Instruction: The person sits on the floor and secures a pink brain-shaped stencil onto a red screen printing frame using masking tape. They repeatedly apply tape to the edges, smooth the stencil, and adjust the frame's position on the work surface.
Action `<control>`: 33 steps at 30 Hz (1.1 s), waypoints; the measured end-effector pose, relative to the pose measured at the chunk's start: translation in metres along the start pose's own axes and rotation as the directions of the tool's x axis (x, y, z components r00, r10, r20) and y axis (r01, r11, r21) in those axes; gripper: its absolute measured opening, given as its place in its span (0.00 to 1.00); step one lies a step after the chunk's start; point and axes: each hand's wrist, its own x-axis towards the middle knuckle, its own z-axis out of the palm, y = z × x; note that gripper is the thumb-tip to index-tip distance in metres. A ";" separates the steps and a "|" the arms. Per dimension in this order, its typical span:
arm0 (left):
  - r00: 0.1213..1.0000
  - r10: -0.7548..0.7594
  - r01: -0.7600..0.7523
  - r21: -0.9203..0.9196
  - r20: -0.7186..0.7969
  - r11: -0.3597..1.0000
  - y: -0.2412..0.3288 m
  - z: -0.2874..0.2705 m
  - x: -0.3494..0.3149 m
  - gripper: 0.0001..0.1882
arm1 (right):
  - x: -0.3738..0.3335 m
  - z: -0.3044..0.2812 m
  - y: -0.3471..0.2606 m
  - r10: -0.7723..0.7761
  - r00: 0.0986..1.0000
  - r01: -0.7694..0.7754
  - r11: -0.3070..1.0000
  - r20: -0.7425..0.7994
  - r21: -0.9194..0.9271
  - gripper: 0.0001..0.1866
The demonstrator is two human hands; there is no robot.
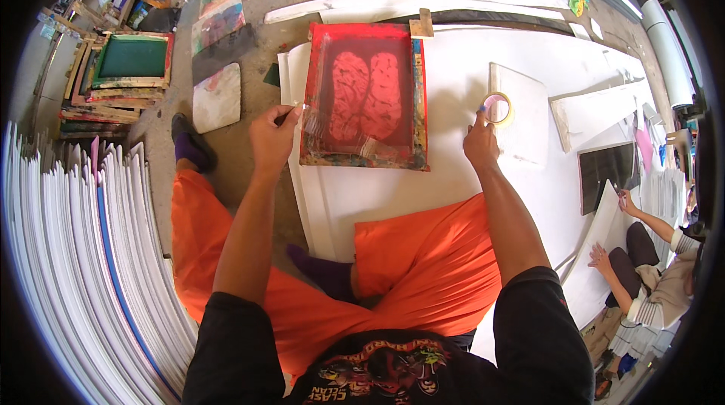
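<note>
The left hand (273,133), fingers pinched narrow, hold unclear, is beside the red screen frame (362,30); the right hand (482,142) grips a tape roll (511,111).

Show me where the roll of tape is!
In the head view, the roll of tape is in the right hand, right of the red-framed screen, by the pale board.
</note>
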 end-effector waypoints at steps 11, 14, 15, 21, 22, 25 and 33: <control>0.999 -0.036 0.037 -0.024 0.032 0.999 0.058 0.006 0.007 0.15 | -0.114 0.024 -0.146 -0.670 0.730 0.675 0.677 -0.134 0.294 0.45; 0.999 -0.023 0.026 -0.061 0.045 0.998 0.061 0.016 0.011 0.15 | -0.106 0.052 -0.171 -0.572 0.767 0.624 0.562 -0.290 0.544 0.55; 0.999 -0.022 0.025 -0.074 0.043 0.997 0.060 0.014 0.012 0.15 | -0.094 0.059 -0.176 -0.560 0.807 0.478 0.430 -0.189 0.766 0.58; 0.996 -0.046 0.068 -0.293 0.082 0.954 0.056 -0.010 0.025 0.14 | -0.044 0.032 -0.154 -0.721 0.568 -0.103 0.417 0.397 0.903 0.23; 0.994 -0.043 0.070 -0.286 0.100 0.956 0.052 -0.012 0.027 0.13 | -0.039 0.030 -0.149 -0.719 0.535 -0.017 0.515 0.443 0.857 0.18; 0.988 -0.054 0.092 -0.271 0.144 0.958 0.041 -0.015 0.026 0.13 | -0.040 0.011 -0.129 -0.684 0.536 -0.102 0.529 0.494 0.843 0.14; 0.985 -0.172 0.167 -0.424 0.028 0.890 0.008 -0.009 0.017 0.12 | -0.032 -0.035 -0.095 -0.607 0.659 0.106 0.659 0.444 0.744 0.11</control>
